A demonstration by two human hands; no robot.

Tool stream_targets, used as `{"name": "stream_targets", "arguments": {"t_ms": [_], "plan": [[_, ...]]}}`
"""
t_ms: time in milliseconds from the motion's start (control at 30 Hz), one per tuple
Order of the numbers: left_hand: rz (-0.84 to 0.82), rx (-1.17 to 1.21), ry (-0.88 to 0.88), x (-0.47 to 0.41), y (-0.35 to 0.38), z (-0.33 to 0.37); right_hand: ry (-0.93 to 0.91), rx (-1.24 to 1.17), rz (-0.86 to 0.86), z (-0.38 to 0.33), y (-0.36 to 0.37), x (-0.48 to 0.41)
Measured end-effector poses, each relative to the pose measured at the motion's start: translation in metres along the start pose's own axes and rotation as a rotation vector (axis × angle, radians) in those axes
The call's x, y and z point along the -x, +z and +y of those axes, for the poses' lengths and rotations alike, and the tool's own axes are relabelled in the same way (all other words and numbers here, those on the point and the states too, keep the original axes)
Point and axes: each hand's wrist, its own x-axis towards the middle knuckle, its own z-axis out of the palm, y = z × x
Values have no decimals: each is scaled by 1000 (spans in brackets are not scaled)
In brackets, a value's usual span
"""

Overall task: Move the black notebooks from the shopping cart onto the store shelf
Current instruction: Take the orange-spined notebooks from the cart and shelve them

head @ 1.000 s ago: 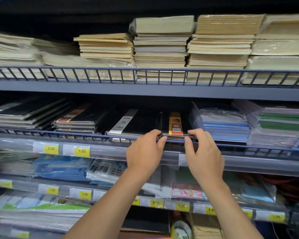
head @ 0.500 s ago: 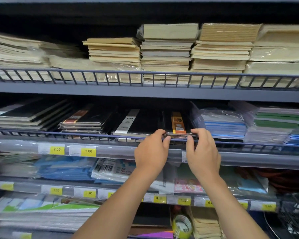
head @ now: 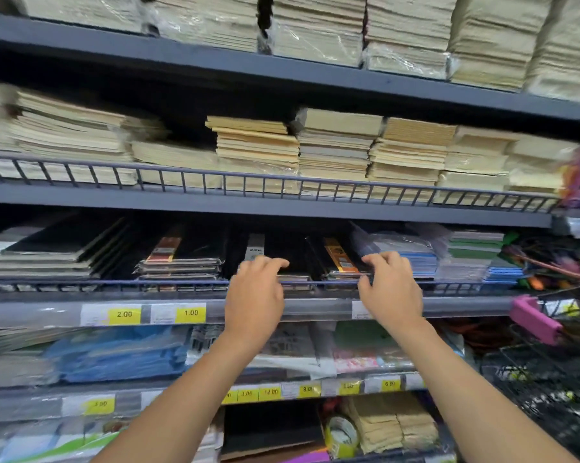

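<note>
Grey steel shelving (head: 281, 210) fills the view, its tiers packed with cream pads (head: 335, 152) at 12 o'clock and wrapped stationery at 6. At the centre, the shelf for the task runs behind a wire rail (head: 114, 283). Black notebooks (head: 290, 250) already lie on it in flat stacks from 9 o'clock to the middle, so much of the move looks done. Of the cart (head: 556, 389) only a wire corner and a pink handle (head: 534, 317) show, at 3 to 4 o'clock, and blur hides whether any notebooks are left in it. The left hand (head: 253, 295) and right hand (head: 390, 289) are apart over the rail, fingers bent onto the front edges of two neighbouring stacks, probably squaring them. Whether they grip or merely push I cannot tell. Yellow price tags (head: 191, 313) sit at 8 o'clock.
</note>
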Motion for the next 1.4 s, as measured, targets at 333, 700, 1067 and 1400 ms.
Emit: {"name": "stream_targets", "arguments": {"t_ms": [333, 700, 1067, 1400], "plan": [[-92, -361, 159, 13, 9, -58, -80, -48, -228, -95, 17, 44], [-25, -332, 193, 16, 19, -66, -34, -5, -281, -100, 28, 38], [-70, -384, 109, 7, 14, -60, 61, -137, -311, -110, 36, 16], [-9, -153, 83, 10, 5, -66, 77, -237, -329, -105, 26, 23]]}}
